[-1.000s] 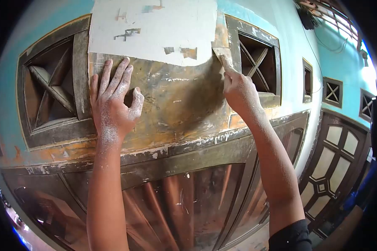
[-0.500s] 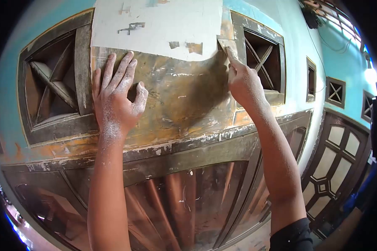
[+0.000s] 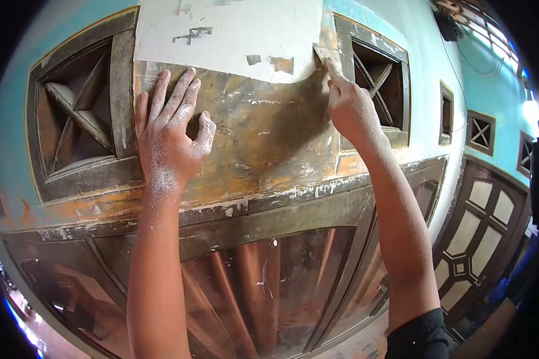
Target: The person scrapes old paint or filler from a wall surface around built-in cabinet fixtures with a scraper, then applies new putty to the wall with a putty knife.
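Note:
My left hand (image 3: 172, 128), dusted with white powder, lies with spread fingers against the brown and orange bare wall (image 3: 263, 131), just below the white layer (image 3: 239, 36). My right hand (image 3: 350, 105) is closed round a scraper (image 3: 327, 60). Its blade touches the wall at the right edge of the white layer, beside the right wooden vent frame. A few darker patches show through the white layer. The fingers of my right hand partly hide the scraper's handle.
Wooden vent frames with crossed slats stand left (image 3: 78, 113) and right (image 3: 377, 84). A wooden ledge (image 3: 251, 206) runs above glass panes (image 3: 281, 287). A brown door (image 3: 479, 233) is at the far right. Overhead right hangs a plant (image 3: 449, 27).
The view has shifted slightly. Both hands keep nearly the same places on the wall, and the scraper stays in my right hand near the white layer's right edge.

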A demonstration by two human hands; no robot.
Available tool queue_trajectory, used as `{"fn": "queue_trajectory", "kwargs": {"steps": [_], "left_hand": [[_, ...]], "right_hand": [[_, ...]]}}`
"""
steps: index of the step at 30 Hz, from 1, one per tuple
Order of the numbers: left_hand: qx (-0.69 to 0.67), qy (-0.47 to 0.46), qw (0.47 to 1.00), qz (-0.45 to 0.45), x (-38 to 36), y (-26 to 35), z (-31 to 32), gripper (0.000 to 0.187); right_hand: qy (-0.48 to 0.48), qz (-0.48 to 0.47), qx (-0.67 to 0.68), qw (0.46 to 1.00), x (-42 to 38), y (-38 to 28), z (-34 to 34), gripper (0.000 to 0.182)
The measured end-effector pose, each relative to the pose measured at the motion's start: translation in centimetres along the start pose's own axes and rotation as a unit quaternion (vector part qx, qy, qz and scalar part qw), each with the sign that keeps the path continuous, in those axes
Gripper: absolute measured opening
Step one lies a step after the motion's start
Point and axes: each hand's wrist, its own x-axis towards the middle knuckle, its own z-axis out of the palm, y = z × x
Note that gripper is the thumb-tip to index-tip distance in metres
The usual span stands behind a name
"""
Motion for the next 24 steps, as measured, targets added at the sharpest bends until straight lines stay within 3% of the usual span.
{"fn": "queue_trajectory", "kwargs": {"steps": [3, 24], "left_hand": [[0.002, -0.008, 1.000, -0.009, 0.0, 0.2, -0.1, 0.050], [0.012, -0.009, 1.000, -0.005, 0.0, 0.2, -0.2, 0.051]], "right_hand": [[-0.040, 0.009, -0.006, 0.999, 0.1, -0.3, -0.7, 0.044], [0.007, -0.013, 0.017, 1.000, 0.8, -0.3, -0.3, 0.036]]}}
